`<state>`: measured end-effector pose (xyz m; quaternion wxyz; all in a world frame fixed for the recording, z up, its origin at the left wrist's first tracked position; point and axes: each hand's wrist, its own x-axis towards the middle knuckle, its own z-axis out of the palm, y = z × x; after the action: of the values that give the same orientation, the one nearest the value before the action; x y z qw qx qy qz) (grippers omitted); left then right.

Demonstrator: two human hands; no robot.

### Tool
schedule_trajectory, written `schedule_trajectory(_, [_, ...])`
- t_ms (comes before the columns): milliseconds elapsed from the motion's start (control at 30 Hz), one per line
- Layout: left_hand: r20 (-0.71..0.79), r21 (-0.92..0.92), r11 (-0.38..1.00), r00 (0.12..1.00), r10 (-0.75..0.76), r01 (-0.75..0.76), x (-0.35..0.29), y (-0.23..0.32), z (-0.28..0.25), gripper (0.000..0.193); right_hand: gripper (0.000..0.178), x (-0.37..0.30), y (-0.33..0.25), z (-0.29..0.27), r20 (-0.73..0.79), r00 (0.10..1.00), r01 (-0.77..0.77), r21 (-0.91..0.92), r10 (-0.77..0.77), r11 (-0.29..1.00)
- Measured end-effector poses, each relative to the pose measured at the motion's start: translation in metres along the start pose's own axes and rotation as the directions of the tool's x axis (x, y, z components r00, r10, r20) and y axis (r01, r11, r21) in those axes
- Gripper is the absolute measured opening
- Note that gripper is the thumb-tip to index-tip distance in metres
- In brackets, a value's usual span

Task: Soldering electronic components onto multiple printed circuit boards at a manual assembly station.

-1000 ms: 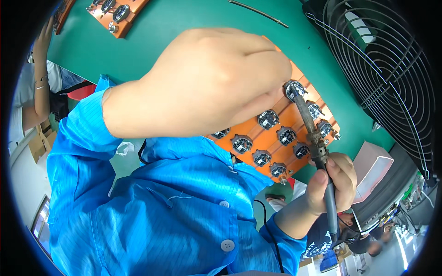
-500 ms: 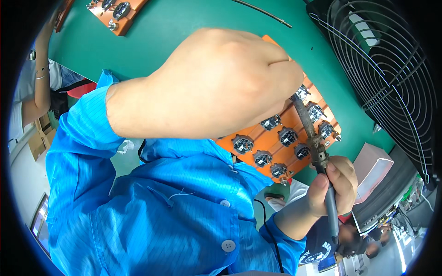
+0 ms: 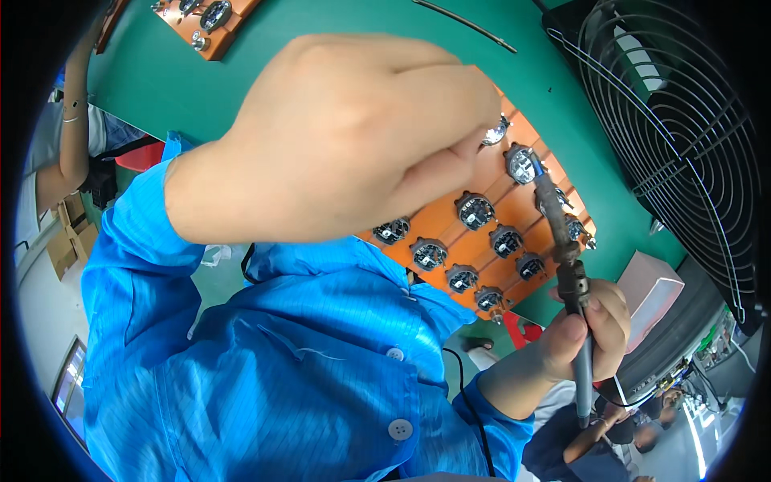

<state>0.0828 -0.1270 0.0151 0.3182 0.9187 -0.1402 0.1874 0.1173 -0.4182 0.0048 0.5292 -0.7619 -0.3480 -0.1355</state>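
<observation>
My right hand (image 3: 604,331) grips a soldering iron (image 3: 572,277) by its grey handle. The iron's dark shaft slants up, and its tip is at the right side of a small round circuit module (image 3: 520,164). That module sits with several alike in an orange fixture (image 3: 514,210). Over the fixture's left part is my left hand (image 3: 345,136), back upward, with curled fingers pinched together near another module (image 3: 495,131). Whatever its fingertips hold is hidden. My left hand also covers part of the fixture.
The fixture is above a green tabletop (image 3: 265,80). A black fan with a wire guard (image 3: 683,149) stands at the right, beside a pink box (image 3: 652,289). A second orange fixture (image 3: 221,44) and a thin rod (image 3: 466,26) lie farther back. Another person's arm (image 3: 74,120) shows at left.
My left hand has moved left, uncovering more modules. The iron has shifted slightly right and its tip now shows beside a module.
</observation>
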Motion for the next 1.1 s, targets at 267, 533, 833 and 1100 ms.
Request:
schedule_trajectory(267, [-0.077,0.033,0.999,0.997,0.032,-0.029,-0.009,-0.015,0.000,0.020,0.026,0.016,0.007,0.021,0.204,0.976,0.081,0.005,-0.080,0.997])
schedule_trajectory(533, [-0.023,0.027,1.000,1.000,-0.012,0.013,-0.013,-0.019,0.002,0.018,0.025,0.018,0.006,0.022,0.193,0.978,0.072,0.014,-0.073,0.997])
schedule_trajectory(833, [0.018,0.067,0.998,1.000,0.011,-0.012,-0.012,-0.020,0.005,0.018,0.024,0.016,0.004,0.022,0.193,0.980,0.049,0.025,-0.053,0.998])
schedule_trajectory(1100, [0.030,0.103,0.995,0.999,0.011,-0.014,-0.012,-0.018,0.009,0.017,0.023,0.016,0.002,0.021,0.201,0.979,0.049,-0.011,-0.046,0.999])
